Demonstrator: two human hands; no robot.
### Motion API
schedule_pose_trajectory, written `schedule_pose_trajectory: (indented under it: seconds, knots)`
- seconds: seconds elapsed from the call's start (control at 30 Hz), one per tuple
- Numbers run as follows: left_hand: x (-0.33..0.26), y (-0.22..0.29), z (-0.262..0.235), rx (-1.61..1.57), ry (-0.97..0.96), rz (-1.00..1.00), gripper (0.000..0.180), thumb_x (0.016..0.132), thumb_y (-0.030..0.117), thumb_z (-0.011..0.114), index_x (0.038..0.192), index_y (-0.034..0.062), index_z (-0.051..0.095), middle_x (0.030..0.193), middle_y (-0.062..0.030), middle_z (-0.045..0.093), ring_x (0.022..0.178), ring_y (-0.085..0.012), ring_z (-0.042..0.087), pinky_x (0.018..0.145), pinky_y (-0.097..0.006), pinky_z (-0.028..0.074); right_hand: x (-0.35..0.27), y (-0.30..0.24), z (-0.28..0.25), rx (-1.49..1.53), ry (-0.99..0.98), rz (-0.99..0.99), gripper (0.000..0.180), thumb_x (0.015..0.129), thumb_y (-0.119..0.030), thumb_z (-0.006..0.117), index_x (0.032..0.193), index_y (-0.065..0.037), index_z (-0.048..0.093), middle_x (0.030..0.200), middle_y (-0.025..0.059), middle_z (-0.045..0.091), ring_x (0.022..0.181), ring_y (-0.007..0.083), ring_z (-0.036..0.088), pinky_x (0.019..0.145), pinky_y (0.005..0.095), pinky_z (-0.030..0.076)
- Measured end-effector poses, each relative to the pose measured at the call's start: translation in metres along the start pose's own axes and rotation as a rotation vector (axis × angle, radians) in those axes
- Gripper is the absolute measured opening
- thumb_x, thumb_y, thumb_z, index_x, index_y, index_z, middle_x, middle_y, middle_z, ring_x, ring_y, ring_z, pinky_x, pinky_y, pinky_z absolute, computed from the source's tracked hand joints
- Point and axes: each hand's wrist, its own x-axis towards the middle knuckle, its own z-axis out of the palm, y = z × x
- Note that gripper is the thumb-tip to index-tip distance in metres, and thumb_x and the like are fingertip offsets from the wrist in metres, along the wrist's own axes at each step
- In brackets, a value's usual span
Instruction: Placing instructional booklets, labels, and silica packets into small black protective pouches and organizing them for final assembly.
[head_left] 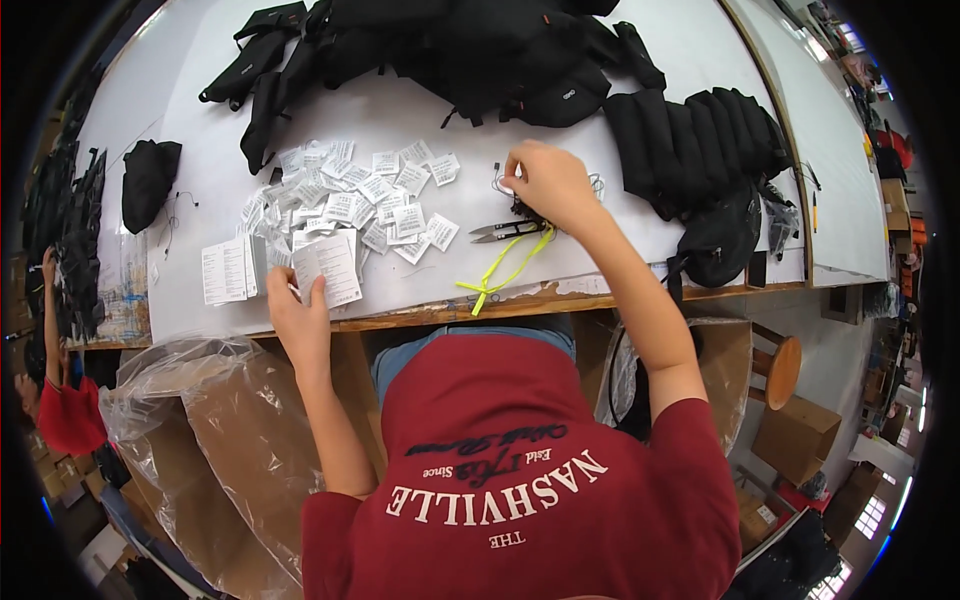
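Head view: left hand pinching a white printed paper tag at the counter's near edge; right hand closed on thin black string loops mid-counter, beside small black thread snips. Best to draw out one loop only, keeping the tag flat.

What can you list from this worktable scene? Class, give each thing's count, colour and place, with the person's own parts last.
Paper tags: many, white, loose heap at table centre.
Tag stacks: two or three, white, near front edge, left of centre.
Thread snips: one, black and silver, by the right hand.
Cord: one, neon yellow, trailing over the front edge.
Bags: several, black, piled along the far side.
Padded pieces: a row, black, at right.
Pouch: one, black, at left.
Table: one, white top.
Plastic sheeting: clear, below the table at left.
Stool: one, wooden, at right.
Left hand: on a tag stack.
Right hand: pinching thin strings.
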Motion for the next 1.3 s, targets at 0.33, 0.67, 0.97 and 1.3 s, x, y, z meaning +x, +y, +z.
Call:
schedule_pose_trajectory:
  seconds: [0.33, 0.67, 0.97, 1.3]
  knots:
    - [-0.010, 0.045, -0.018, -0.739, -0.147, -0.113, 0.022, 0.090, 0.009, 0.060, 0.104, -0.0052, 0.052, 0.095, -0.0086, 0.059, 0.087, -0.0138, 0.051, 0.081, -0.026, 0.041, -0.008, 0.017, 0.026, -0.250, -0.134, -0.258, 0.013, 0.077, -0.011, 0.068, 0.084, -0.009, 0.058, 0.088, 0.0071, 0.056, 0.079, 0.0268, 0.061, 0.068, 0.0382, 0.049]
    - [-0.026, 0.060, -0.008, -1.072, -0.223, -0.218, 0.036, 0.091, 0.011, 0.060, 0.122, -0.0042, 0.050, 0.110, -0.0095, 0.058, 0.101, -0.0147, 0.052, 0.091, -0.026, 0.039, -0.008, -0.017, -0.043, 0.054, 0.183, -0.152, 0.012, 0.081, -0.019, 0.067, 0.080, -0.009, 0.061, 0.078, 0.0027, 0.054, 0.064, 0.0232, 0.056, 0.057, 0.0358, 0.043]
    - [-0.028, 0.071, -0.004, -1.175, -0.246, -0.228, 0.042, 0.092, 0.012, 0.059, 0.128, -0.0023, 0.043, 0.115, -0.0094, 0.055, 0.105, -0.0155, 0.050, 0.094, -0.026, 0.037, 0.003, -0.019, -0.072, 0.657, 0.860, -0.303, 0.006, 0.082, -0.010, 0.071, 0.086, -0.008, 0.067, 0.077, -0.0023, 0.059, 0.058, 0.0032, 0.043, 0.051, 0.0200, 0.034]
    - [-0.036, 0.094, -0.003, -1.084, -0.578, -0.077, 0.067, 0.076, 0.010, 0.075, 0.127, 0.0085, 0.032, 0.110, -0.0091, 0.049, 0.100, -0.0162, 0.051, 0.085, -0.029, 0.044, -0.024, -0.043, -0.074, 0.712, 1.078, -0.181, 0.004, 0.088, -0.007, 0.064, 0.088, -0.003, 0.063, 0.087, 0.0018, 0.067, 0.056, 0.0052, 0.055, 0.054, 0.0186, 0.042]
